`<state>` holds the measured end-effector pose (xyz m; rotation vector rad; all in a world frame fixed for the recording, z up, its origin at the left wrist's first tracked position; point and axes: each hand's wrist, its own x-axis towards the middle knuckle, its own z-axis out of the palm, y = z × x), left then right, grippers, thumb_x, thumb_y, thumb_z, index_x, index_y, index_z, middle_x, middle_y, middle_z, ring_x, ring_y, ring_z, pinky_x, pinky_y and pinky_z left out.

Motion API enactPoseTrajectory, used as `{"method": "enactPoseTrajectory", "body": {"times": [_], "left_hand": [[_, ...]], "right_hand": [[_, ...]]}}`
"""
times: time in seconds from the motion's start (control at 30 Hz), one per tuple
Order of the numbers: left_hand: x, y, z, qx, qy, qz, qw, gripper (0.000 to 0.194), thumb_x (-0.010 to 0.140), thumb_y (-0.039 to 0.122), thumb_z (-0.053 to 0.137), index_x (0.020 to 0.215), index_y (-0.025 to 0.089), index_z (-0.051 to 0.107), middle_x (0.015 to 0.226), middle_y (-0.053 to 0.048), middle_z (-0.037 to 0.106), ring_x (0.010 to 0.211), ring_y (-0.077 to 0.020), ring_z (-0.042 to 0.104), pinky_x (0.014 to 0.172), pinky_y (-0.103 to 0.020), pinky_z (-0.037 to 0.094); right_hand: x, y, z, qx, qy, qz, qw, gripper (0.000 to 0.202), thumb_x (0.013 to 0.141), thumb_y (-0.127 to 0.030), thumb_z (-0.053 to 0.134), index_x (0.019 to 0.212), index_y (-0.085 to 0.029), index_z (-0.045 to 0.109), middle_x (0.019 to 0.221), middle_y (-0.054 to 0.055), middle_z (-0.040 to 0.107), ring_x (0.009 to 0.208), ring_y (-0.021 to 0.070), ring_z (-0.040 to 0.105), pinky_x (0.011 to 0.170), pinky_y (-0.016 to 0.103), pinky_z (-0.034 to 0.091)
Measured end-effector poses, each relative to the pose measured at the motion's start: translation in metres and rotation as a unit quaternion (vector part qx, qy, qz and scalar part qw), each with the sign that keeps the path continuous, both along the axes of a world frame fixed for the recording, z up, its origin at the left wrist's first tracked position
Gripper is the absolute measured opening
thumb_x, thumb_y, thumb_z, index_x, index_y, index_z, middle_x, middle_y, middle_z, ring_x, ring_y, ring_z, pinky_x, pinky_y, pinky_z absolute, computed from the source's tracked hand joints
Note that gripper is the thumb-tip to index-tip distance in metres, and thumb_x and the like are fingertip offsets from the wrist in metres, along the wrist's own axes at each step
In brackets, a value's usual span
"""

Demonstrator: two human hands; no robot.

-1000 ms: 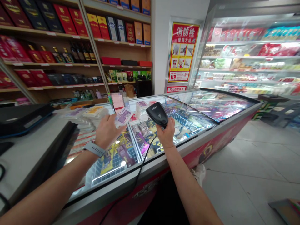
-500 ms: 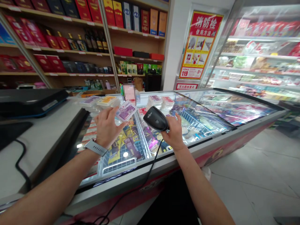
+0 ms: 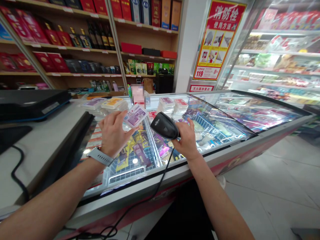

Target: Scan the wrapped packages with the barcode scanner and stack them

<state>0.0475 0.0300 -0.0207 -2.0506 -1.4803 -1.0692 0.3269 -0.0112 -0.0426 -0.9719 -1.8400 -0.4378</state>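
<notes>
Packet, flat purple snack pack, pinched at its edge in our left hand; looks light, crinkly. Right hand wraps the barcode scanner, aimed at it.

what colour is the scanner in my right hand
Black, with a black cord; the scanner in the right hand shows clearly in the head view.

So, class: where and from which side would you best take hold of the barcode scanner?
Probably by the handle under the barcode scanner, coming from its right, as the right hand does: the head points left at the purple packet in the left hand.
</notes>
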Motion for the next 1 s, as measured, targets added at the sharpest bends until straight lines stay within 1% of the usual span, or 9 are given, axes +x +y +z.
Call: {"method": "enactPoseTrajectory", "body": {"times": [0.27,0.5,0.7,1.0], "left_hand": [[-0.0016,-0.0002,0.0003,-0.004,0.007,0.0,1.0,0.068,0.082,0.051,0.067,0.139,0.021,0.048,0.136,-0.015,0.057,0.126,-0.0353,0.05,0.105,-0.049,0.033],[-0.0021,0.0006,-0.0001,0.001,0.006,-0.002,1.0,0.067,0.082,0.051,0.066,0.138,0.019,0.05,0.135,-0.016,0.056,0.126,-0.0355,0.05,0.104,-0.048,0.034],[-0.0003,-0.0015,0.0014,-0.003,0.002,-0.005,1.0,0.066,0.083,0.051,0.065,0.138,0.019,0.049,0.134,-0.015,0.057,0.125,-0.035,0.05,0.104,-0.048,0.033],[-0.0023,0.0009,-0.0006,-0.011,-0.005,-0.012,1.0,0.067,0.081,0.048,0.067,0.139,0.021,0.048,0.136,-0.015,0.056,0.126,-0.0358,0.048,0.105,-0.049,0.031]], "right_hand": [[-0.0009,-0.0009,0.0011,-0.008,-0.004,-0.001,1.0,0.025,0.091,-0.037,0.054,0.11,-0.021,0.054,0.1,0.007,0.068,0.096,0.0242,0.063,0.115,0.052,0.027],[-0.0013,-0.0008,0.0013,-0.014,-0.009,0.0,1.0,0.025,0.092,-0.038,0.053,0.11,-0.021,0.055,0.1,0.007,0.068,0.095,0.0242,0.064,0.115,0.052,0.027],[-0.0009,-0.0018,0.0018,-0.025,-0.015,0.002,1.0,0.024,0.09,-0.035,0.054,0.109,-0.021,0.054,0.1,0.006,0.068,0.095,0.0242,0.063,0.114,0.051,0.027],[-0.0015,-0.0026,0.0022,-0.031,-0.016,0.003,0.999,0.024,0.088,-0.031,0.055,0.109,-0.021,0.055,0.1,0.006,0.068,0.097,0.024,0.063,0.115,0.052,0.026]]}}
